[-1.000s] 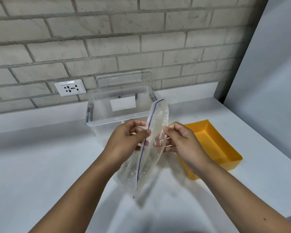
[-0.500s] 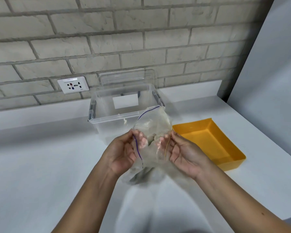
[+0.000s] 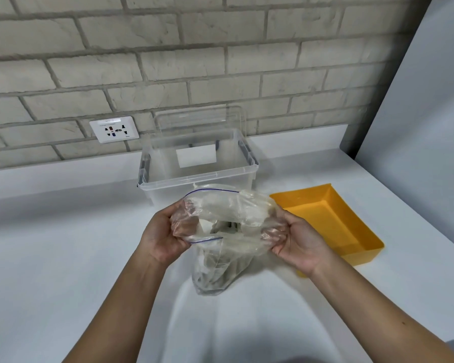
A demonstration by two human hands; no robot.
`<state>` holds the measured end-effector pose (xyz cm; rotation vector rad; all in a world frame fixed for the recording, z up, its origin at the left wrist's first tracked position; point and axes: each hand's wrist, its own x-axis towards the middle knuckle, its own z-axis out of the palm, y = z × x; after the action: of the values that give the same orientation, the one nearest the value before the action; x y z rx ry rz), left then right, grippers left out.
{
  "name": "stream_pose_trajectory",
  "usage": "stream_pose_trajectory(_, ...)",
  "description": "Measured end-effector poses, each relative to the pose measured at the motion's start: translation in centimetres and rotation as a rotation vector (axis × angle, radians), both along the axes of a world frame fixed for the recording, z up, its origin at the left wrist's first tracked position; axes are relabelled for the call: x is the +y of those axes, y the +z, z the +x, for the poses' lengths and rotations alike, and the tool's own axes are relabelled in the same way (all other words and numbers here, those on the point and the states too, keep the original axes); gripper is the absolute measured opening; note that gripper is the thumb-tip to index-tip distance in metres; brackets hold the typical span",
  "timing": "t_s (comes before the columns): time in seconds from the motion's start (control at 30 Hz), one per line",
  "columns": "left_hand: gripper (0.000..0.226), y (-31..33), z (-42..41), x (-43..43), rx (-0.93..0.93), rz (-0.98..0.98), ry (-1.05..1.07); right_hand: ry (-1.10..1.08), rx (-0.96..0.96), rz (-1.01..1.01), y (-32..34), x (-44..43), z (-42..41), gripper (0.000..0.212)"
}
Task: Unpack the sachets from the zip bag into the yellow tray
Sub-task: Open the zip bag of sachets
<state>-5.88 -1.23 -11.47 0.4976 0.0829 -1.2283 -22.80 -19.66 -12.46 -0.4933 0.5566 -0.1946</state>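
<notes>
Zip bag pulled open, centre frame.
Left hand and right hand fingers pinch its mouth; next reach in, move sachets to yellow tray, right.

zip bag: is opening from a flat, edge-on sealed strip into a wide mouth turned up to the camera.
left grip: is drawing away to the left, fingers curling inside the mouth's left side.
right grip: is drawing away to the right, pinching the mouth's right side.
sachets: are coming into sight through the mouth, possibly greyish packets; the film blurs them.
</notes>
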Motion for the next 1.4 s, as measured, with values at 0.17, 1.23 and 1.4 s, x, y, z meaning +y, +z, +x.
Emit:
stream_pose_trajectory(0.17,0.032,0.2,-1.2,-1.4,0.127,-0.109,-0.164,-0.068,0.299,-1.263,0.8,0.4,-0.1,0.040)
stream_pose_trajectory(1.23,0.045,2.7,-7.3,4.1,-1.204,0.862,-0.423,-0.130,-0.027,0.015,0.7,-1.0,2.0,0.046)
stream_pose_trajectory(1.4,0.027,2.3,-7.3,3.2,-0.708,0.602,-0.010,-0.174,-0.117,0.081,0.9,-0.8,1.6,0.034)
